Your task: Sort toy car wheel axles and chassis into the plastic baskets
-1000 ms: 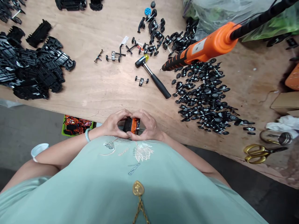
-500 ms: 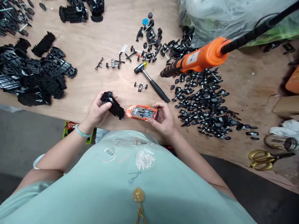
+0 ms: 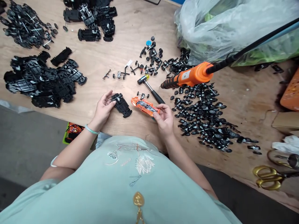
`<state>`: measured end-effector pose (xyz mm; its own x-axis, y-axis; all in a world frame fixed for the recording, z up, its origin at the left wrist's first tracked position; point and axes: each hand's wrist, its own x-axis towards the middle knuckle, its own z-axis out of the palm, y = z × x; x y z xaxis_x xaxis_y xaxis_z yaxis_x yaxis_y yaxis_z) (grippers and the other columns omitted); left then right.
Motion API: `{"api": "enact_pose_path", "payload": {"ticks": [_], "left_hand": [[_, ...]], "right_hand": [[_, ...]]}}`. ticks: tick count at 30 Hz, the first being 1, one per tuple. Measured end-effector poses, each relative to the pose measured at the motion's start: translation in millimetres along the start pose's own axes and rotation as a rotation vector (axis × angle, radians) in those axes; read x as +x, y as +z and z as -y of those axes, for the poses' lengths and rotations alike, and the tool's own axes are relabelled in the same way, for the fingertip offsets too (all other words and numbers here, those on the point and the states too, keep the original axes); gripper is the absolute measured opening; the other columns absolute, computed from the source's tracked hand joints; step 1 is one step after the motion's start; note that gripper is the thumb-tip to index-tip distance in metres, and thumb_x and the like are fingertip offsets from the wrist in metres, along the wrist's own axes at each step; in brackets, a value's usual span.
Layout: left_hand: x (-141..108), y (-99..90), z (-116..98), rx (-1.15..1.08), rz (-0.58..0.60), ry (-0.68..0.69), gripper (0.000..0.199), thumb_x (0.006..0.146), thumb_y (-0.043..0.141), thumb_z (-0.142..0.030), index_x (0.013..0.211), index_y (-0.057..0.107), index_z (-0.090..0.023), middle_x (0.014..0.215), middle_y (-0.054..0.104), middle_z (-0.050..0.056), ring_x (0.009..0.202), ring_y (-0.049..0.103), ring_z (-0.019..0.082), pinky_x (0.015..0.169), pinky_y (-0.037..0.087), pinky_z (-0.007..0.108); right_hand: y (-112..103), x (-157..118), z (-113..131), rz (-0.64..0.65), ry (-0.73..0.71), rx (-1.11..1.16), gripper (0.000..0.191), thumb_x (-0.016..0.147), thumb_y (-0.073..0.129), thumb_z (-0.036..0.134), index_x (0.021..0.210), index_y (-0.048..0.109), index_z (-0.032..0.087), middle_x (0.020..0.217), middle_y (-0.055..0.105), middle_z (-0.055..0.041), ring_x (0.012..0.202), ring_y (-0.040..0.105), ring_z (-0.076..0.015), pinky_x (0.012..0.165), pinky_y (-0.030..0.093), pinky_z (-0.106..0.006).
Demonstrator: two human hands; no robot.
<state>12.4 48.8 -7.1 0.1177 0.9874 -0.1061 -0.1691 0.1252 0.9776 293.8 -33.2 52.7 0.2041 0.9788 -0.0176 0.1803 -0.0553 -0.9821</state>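
Between thumb and fingers, my left hand [image 3: 104,108] grips a black toy car chassis [image 3: 121,105], a wheel axle showing at its upper end. My right hand [image 3: 164,119] is closed on the near end of an orange toy car body [image 3: 145,106], tilted so its grey inside faces up. The chassis and body are apart, side by side over the table's front edge. Just beyond the body lie a small wheel axle [image 3: 143,95] and a mallet [image 3: 151,89] with a black handle.
An orange electric screwdriver [image 3: 187,76] hangs from a cable at right, above a heap of wheel axles [image 3: 202,115]. Black chassis [image 3: 44,81] are piled at left. A plastic bag [image 3: 210,34] stands at back right; gold-handled scissors [image 3: 268,177] lie at lower right.
The chassis has turned to show its flat underside and moved slightly right. The orange body has tilted, its right end lower. The camera view has shifted, showing more of the table's far side.
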Motion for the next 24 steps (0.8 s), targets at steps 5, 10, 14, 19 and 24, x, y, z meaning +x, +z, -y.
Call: {"api": "enact_pose_path", "payload": {"ticks": [5,10,14,19,24], "left_hand": [[-7.7,11.0,-13.2,-0.056,-0.047,-0.107,0.064,0.08,0.086,-0.039,0.134,0.06,-0.018,0.115,0.076,0.011,0.106,0.075,0.02,0.098,0.059,0.035],[-30.0,34.4,-33.1,-0.111,0.045,-0.107,0.059,0.08,0.087,-0.038,0.129,0.063,-0.018,0.112,0.076,0.01,0.107,0.073,0.02,0.098,0.058,0.034],[-50.9,48.0,-34.0,-0.287,0.113,-0.248,0.064,0.074,0.091,-0.04,0.13,0.065,-0.021,0.117,0.076,0.007,0.111,0.072,0.021,0.1,0.057,0.036],[-59.8,48.3,-31.2,-0.232,0.189,-0.318,0.051,0.077,0.088,-0.049,0.113,0.073,-0.017,0.108,0.078,0.008,0.1,0.072,0.024,0.093,0.058,0.037],[-52.8,48.4,-43.1,-0.144,0.316,-0.248,0.047,0.077,0.089,-0.051,0.106,0.074,-0.017,0.097,0.078,0.005,0.087,0.071,0.021,0.081,0.058,0.034]], "right_hand": [[7.2,3.2,7.2,-0.056,-0.293,-0.556,0.043,0.083,0.082,0.048,0.114,0.065,0.025,0.125,0.06,-0.0151,0.126,0.056,-0.0375,0.115,0.042,-0.062],[45.4,6.9,21.4,0.206,-0.246,-0.339,0.033,0.096,0.067,0.041,0.125,0.062,0.026,0.114,0.068,-0.0102,0.101,0.066,-0.0255,0.094,0.058,-0.045],[64.2,8.1,14.5,0.255,-0.053,-0.108,0.036,0.094,0.068,0.052,0.116,0.061,0.024,0.095,0.067,-0.0026,0.085,0.066,-0.0177,0.076,0.059,-0.031],[62.4,2.2,10.4,0.213,-0.016,-0.139,0.049,0.089,0.072,0.06,0.119,0.059,0.023,0.1,0.065,-0.0033,0.082,0.063,-0.0152,0.074,0.057,-0.029],[61.6,4.3,17.1,0.343,0.049,-0.053,0.056,0.092,0.065,0.068,0.127,0.057,0.027,0.105,0.067,-0.0049,0.076,0.063,-0.0163,0.061,0.055,-0.028]]}}
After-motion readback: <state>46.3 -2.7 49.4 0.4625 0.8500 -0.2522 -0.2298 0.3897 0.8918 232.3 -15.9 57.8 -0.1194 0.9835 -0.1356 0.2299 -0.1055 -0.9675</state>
